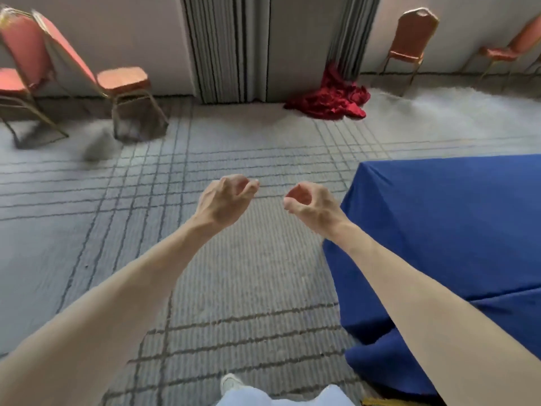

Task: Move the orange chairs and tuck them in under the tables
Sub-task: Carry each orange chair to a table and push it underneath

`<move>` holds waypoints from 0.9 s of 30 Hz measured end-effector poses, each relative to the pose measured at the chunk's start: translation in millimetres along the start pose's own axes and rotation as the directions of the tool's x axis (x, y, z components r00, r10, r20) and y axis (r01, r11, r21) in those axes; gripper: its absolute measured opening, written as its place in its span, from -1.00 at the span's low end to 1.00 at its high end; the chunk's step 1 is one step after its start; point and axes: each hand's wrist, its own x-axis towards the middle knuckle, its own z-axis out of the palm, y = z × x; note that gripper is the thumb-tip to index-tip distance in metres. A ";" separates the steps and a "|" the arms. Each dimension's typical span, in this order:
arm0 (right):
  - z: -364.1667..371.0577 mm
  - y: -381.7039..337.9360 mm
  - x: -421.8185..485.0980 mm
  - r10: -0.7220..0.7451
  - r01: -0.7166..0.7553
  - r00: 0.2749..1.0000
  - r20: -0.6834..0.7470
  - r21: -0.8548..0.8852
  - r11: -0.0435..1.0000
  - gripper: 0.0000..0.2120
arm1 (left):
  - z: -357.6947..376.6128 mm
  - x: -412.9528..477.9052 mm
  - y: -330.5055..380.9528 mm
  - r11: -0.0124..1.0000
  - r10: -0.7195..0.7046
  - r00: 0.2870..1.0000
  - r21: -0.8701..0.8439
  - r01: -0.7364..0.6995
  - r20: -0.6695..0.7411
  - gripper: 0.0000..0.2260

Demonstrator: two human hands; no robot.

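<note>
Orange chairs: two far left at the wall, left hand and right hand both empty with fingers loosely curled, two more chairs far right, well apart from the blue-clothed table; likely light, stiff frames, so grip the backrest top.

Soft even daylight, motion blur, edges warped

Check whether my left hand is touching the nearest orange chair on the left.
Apart. The head view shows the left hand raised, holding nothing, with a wide stretch of carpet between it and the orange chair.
</note>
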 end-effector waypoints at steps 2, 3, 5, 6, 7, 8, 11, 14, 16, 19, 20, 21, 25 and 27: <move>28.1 -45.0 49.8 -0.077 0.077 0.997 0.020 0.017 0.997 -0.82 | -51.7 20.5 -46.4 0.995 -0.085 0.994 -0.056 0.081 -0.075 -0.48; 40.8 -65.1 70.0 -0.105 0.104 0.994 0.034 0.024 0.994 -0.83 | -74.0 27.1 -63.9 0.990 -0.121 0.988 -0.091 0.112 -0.097 -0.49; 71.6 -106.6 113.5 -0.159 0.156 0.985 0.071 0.055 0.986 -0.83 | -118.1 39.2 -103.8 0.979 -0.175 0.974 -0.128 0.158 -0.142 -0.52; 90.5 -129.5 136.5 -0.190 0.184 0.978 0.084 0.081 0.980 -0.83 | -139.9 45.6 -127.0 0.974 -0.207 0.964 -0.131 0.187 -0.165 -0.53; 105.0 -147.0 153.1 -0.221 0.212 0.971 0.091 0.101 0.972 -0.85 | -154.9 51.0 -145.5 0.969 -0.233 0.955 -0.128 0.212 -0.185 -0.53; 125.7 -168.5 176.2 -0.257 0.244 0.960 0.108 0.123 0.962 -0.87 | -174.5 58.6 -169.0 0.962 -0.265 0.938 -0.127 0.242 -0.222 -0.52; 175.1 -214.4 229.8 -0.336 0.313 0.926 0.171 0.148 0.938 -0.92 | -215.9 83.4 -227.1 0.940 -0.338 0.901 -0.142 0.310 -0.271 -0.51; 231.0 -269.2 301.5 -0.414 0.382 0.883 0.220 0.174 0.908 -0.90 | -267.6 121.1 -291.5 0.911 -0.410 0.863 -0.163 0.378 -0.294 -0.53; 256.9 -298.9 348.7 -0.441 0.401 0.868 0.228 0.201 0.894 -0.89 | -297.6 143.7 -325.0 0.904 -0.428 0.849 -0.138 0.406 -0.311 -0.53; 296.8 -361.8 432.5 -0.482 0.429 0.845 0.231 0.246 0.869 -0.83 | -357.8 183.7 -380.9 0.893 -0.446 0.823 -0.107 0.438 -0.351 -0.55; 310.0 -382.7 457.9 -0.485 0.429 0.844 0.228 0.254 0.867 -0.82 | -379.6 193.6 -395.6 0.885 -0.457 0.818 -0.088 0.457 -0.349 -0.57; 322.2 -402.4 481.6 -0.486 0.428 0.844 0.226 0.261 0.865 -0.82 | -400.4 204.1 -410.0 0.876 -0.468 0.809 -0.069 0.477 -0.356 -0.58; 373.4 -480.5 559.7 -0.517 0.446 0.815 0.260 0.288 0.847 -0.88 | -477.7 248.1 -468.3 0.861 -0.495 0.729 -0.155 0.485 -0.473 -0.56; 403.4 -511.2 591.8 -0.539 0.471 0.795 0.276 0.277 0.837 -0.89 | -504.3 267.4 -502.8 0.843 -0.526 0.687 -0.200 0.500 -0.501 -0.52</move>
